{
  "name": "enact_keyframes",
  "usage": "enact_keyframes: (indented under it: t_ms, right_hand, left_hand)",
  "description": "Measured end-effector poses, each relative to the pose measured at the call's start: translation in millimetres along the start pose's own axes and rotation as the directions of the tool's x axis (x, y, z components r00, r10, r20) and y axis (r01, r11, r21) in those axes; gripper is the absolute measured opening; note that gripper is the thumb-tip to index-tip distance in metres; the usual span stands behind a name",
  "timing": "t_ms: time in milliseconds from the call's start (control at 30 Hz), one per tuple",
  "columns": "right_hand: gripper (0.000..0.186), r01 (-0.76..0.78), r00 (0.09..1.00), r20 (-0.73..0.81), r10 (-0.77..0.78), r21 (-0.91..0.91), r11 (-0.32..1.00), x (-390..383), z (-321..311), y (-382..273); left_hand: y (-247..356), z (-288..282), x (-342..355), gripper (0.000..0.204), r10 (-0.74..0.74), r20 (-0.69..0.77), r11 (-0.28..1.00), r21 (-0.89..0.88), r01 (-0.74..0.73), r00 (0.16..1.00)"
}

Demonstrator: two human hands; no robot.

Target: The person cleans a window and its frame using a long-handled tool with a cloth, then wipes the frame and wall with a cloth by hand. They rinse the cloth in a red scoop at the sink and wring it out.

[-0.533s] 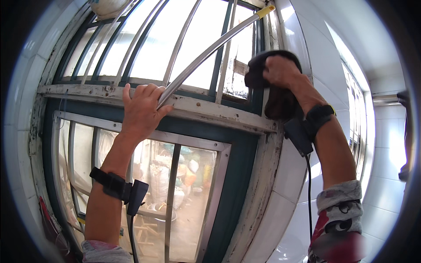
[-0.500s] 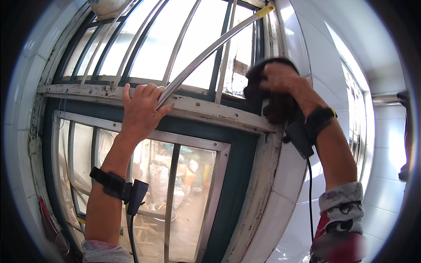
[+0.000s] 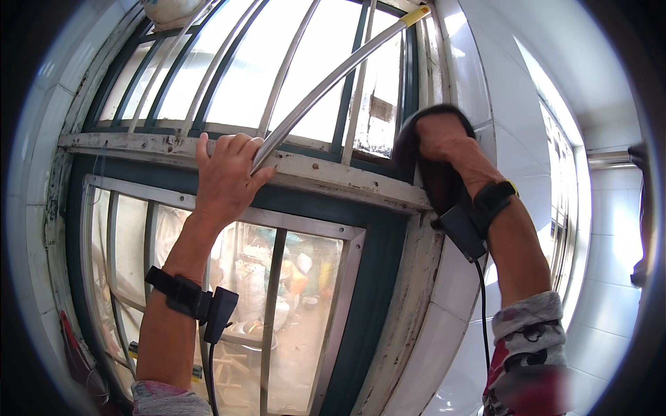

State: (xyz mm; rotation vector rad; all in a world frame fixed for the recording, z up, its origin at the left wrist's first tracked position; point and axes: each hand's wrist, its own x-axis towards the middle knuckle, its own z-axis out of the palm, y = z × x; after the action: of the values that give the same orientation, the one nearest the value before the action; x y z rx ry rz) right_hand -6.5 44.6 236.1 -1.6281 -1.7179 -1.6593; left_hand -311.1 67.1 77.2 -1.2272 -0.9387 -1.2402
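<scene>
My left hand [image 3: 229, 173] is closed round the lower end of a silver pole [image 3: 322, 88] at the white window ledge [image 3: 347, 175], its fingertips resting over the ledge. The pole slants up rightward across the window bars [image 3: 284, 66] to a yellow tip [image 3: 416, 15]. At the right side of the upper window, my right hand [image 3: 444, 142] grips a dark cloth [image 3: 444, 184], partly blurred, beside the frame where the ledge ends. Both wrists carry strapped black devices with cables.
Below the ledge is a barred lower pane [image 3: 305, 312] with bags behind it. White tiled wall [image 3: 458, 270] runs along the right, with another barred window [image 3: 558, 180] beyond. A pale round object [image 3: 166, 12] hangs at upper left; a red item [image 3: 69, 333] leans at lower left.
My right hand and the dark cloth have moved down and slightly left, with the forearm following. My left hand stays on the pole, shifted very slightly.
</scene>
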Motion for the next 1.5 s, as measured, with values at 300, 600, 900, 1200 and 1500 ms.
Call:
enact_keyframes:
  t_ms: [300, 600, 900, 1200, 1500]
  right_hand:
    - [0.026, 0.194, 0.979, -0.105, -0.174, 0.23, 0.954, 22.8, 48.0, -37.1]
    - [0.034, 0.299, 0.946, -0.083, -0.313, 0.594, 0.747, 20.2, 11.7, -18.0]
    - [0.038, 0.414, 0.895, -0.399, -0.2, 0.576, 0.705, 75.2, -37.4, -126.0]
    - [0.047, 0.315, 0.917, 0.023, -0.399, 0.573, 0.756, 34.8, -61.3, -150.5]
    - [0.039, 0.071, 0.969, -0.247, 0.014, 0.331, 0.941, 61.2, -43.0, -39.2]
  left_hand:
    - [2.3, -6.4, 1.0, 0.037, -0.012, 0.018, 0.999, -0.036, 0.013, 1.0]
    - [-5.6, -6.0, 1.3, 0.039, -0.011, 0.067, 0.989, -0.144, 0.021, 0.998]
    - [-38.3, -13.0, -3.4, 0.044, 0.001, -0.06, 0.993, -0.119, -0.008, 0.998]
    - [-40.6, -21.0, -3.6, 0.038, 0.002, 0.02, 0.985, -0.17, 0.001, 1.0]
    - [-42.0, -14.6, -3.6, 0.037, 0.006, -0.021, 0.982, -0.187, -0.01, 1.0]
